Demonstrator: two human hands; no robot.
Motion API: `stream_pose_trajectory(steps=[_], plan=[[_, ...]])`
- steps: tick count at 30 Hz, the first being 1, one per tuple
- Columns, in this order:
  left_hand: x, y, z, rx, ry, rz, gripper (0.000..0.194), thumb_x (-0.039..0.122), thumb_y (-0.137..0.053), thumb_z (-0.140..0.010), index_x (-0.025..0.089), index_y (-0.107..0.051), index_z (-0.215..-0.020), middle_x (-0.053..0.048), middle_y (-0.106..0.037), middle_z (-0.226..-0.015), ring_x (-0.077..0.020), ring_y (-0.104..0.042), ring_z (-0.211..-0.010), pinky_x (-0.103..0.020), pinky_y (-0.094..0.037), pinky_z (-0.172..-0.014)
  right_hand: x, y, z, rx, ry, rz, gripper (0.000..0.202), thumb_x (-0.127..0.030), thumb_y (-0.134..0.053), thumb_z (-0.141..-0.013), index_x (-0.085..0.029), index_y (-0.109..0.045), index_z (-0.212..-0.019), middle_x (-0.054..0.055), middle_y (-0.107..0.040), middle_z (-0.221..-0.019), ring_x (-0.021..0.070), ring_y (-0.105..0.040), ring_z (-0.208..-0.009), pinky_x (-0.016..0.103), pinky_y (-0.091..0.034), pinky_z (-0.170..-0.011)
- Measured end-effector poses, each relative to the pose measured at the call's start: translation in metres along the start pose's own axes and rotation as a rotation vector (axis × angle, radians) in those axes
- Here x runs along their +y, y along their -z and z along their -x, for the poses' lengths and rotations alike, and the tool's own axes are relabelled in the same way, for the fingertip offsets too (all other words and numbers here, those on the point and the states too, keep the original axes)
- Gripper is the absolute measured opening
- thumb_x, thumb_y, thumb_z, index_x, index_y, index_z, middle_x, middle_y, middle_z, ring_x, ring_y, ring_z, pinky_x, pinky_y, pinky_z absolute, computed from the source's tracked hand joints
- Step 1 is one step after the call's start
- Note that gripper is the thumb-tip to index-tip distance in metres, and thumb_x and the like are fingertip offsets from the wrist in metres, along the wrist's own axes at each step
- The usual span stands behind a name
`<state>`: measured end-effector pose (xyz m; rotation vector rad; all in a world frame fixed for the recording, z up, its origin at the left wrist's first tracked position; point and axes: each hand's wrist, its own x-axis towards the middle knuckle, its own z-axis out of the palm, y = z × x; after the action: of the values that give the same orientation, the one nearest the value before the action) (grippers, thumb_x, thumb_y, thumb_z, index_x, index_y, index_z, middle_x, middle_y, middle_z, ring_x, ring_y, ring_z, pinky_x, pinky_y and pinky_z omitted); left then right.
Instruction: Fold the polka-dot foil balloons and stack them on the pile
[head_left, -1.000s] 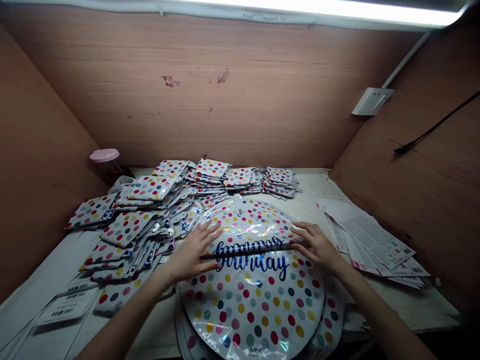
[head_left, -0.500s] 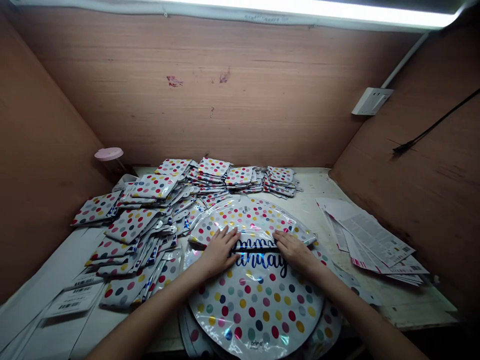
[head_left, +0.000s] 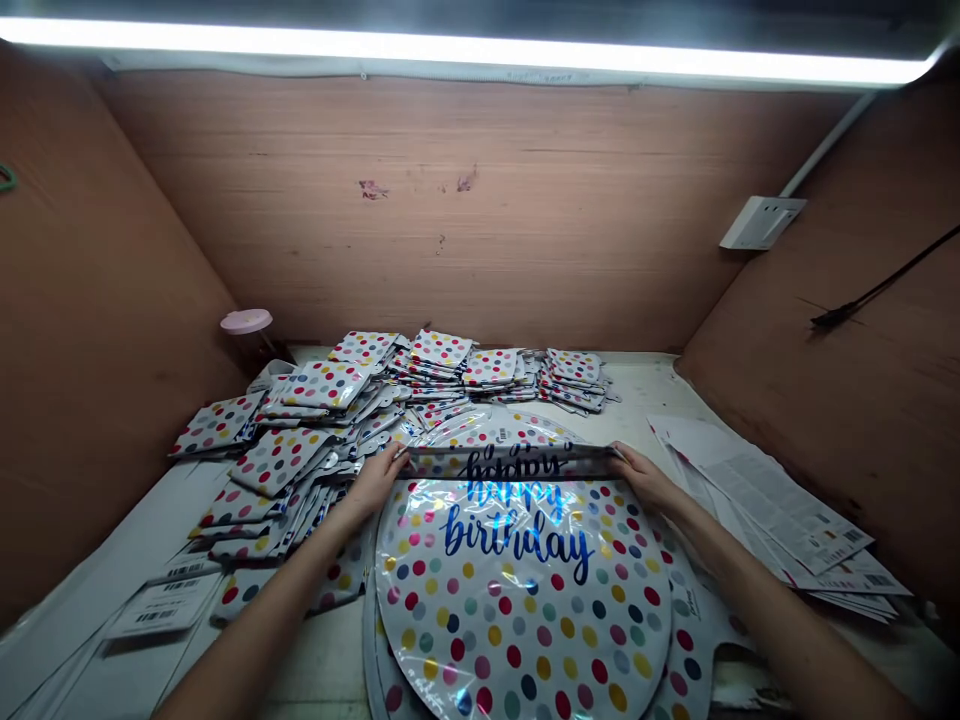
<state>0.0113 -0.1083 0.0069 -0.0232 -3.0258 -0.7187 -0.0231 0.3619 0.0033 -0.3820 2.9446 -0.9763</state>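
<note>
A round foil balloon (head_left: 517,610), flat and white with coloured dots and blue "happy birthday" lettering, lies in front of me on more of the same balloons. Its far part is lifted and folded over, showing a grey underside. My left hand (head_left: 381,478) pinches the left end of this raised fold. At the right end, my right hand (head_left: 637,475) has its fingers closed on the same balloon. Both arms reach in from the bottom, one on each side of it. The balloons underneath are partly hidden.
Piles of folded dotted balloons (head_left: 277,455) fill the left and back of the table. Printed sheets (head_left: 780,500) lie at the right, barcode labels (head_left: 169,600) at the left. A pink-lidded container (head_left: 247,322) stands in the left corner. Wooden walls enclose three sides.
My hands have gone from pressing flat on the folded balloon to gripping its two sides, farther apart. The flap has been raised, uncovering the whole lettering. The camera view has shifted slightly.
</note>
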Motion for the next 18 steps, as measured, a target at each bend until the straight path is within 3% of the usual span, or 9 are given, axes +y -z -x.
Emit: stream_pose_trajectory(steps=[5, 9, 12, 14, 15, 18], plan=[[0.036, -0.012, -0.045, 0.174, 0.2, -0.197, 0.038, 0.024, -0.02, -0.098, 0.013, -0.05, -0.118, -0.017, -0.067, -0.091, -0.0302, -0.066, -0.087, -0.04, -0.049, -0.073, -0.02, -0.026, -0.05, 0.222, -0.303, 0.204, 0.036, -0.031, -0.023, -0.099, -0.015, -0.05, -0.116, 0.012, -0.064, -0.101, 0.0241, -0.061, -0.096, 0.037, -0.048, -0.082], [0.059, -0.006, -0.068, 0.217, 0.193, -0.287, 0.04, 0.01, -0.024, -0.093, 0.01, -0.05, -0.123, -0.022, -0.065, -0.104, -0.031, -0.063, -0.101, -0.046, -0.048, -0.084, -0.031, -0.037, -0.081, 0.22, -0.461, 0.329, 0.032, -0.036, -0.048, -0.096, -0.015, -0.054, -0.119, 0.009, -0.061, -0.111, 0.0203, -0.061, -0.096, 0.041, -0.051, -0.083], [0.091, -0.02, -0.058, 0.278, 0.064, -0.328, 0.045, 0.014, -0.028, -0.094, 0.015, -0.043, -0.137, -0.02, -0.05, -0.134, -0.0318, -0.042, -0.13, -0.052, -0.035, -0.104, -0.034, -0.036, -0.09, 0.184, -0.495, 0.383, 0.033, -0.036, -0.057, -0.092, -0.017, -0.056, -0.119, 0.008, -0.059, -0.117, 0.0193, -0.061, -0.098, 0.04, -0.052, -0.083], [0.119, -0.041, -0.045, 0.192, -0.175, -0.348, 0.048, 0.025, -0.035, -0.095, 0.023, -0.036, -0.143, -0.011, -0.036, -0.149, -0.0286, -0.024, -0.141, -0.049, -0.023, -0.114, -0.036, -0.033, -0.093, 0.166, -0.504, 0.409, 0.032, -0.035, -0.057, -0.092, -0.016, -0.056, -0.118, 0.007, -0.059, -0.116, 0.019, -0.061, -0.097, 0.04, -0.053, -0.082], [0.133, -0.054, -0.039, 0.096, -0.291, -0.355, 0.052, 0.033, -0.04, -0.094, 0.026, -0.034, -0.145, -0.007, -0.032, -0.152, -0.029, -0.021, -0.142, -0.048, -0.02, -0.115, -0.039, -0.031, -0.092, 0.164, -0.503, 0.421, 0.032, -0.035, -0.057, -0.092, -0.016, -0.056, -0.118, 0.007, -0.059, -0.115, 0.0187, -0.061, -0.096, 0.039, -0.053, -0.082], [0.168, -0.082, -0.033, -0.096, -0.36, -0.38, 0.066, 0.043, -0.052, -0.087, 0.023, -0.032, -0.146, -0.011, -0.033, -0.15, -0.0379, -0.026, -0.138, -0.057, -0.025, -0.11, -0.052, -0.028, -0.083, 0.214, -0.453, 0.459, 0.03, -0.031, -0.052, -0.094, -0.013, -0.055, -0.118, 0.012, -0.061, -0.111, 0.0218, -0.061, -0.097, 0.039, -0.051, -0.081]])
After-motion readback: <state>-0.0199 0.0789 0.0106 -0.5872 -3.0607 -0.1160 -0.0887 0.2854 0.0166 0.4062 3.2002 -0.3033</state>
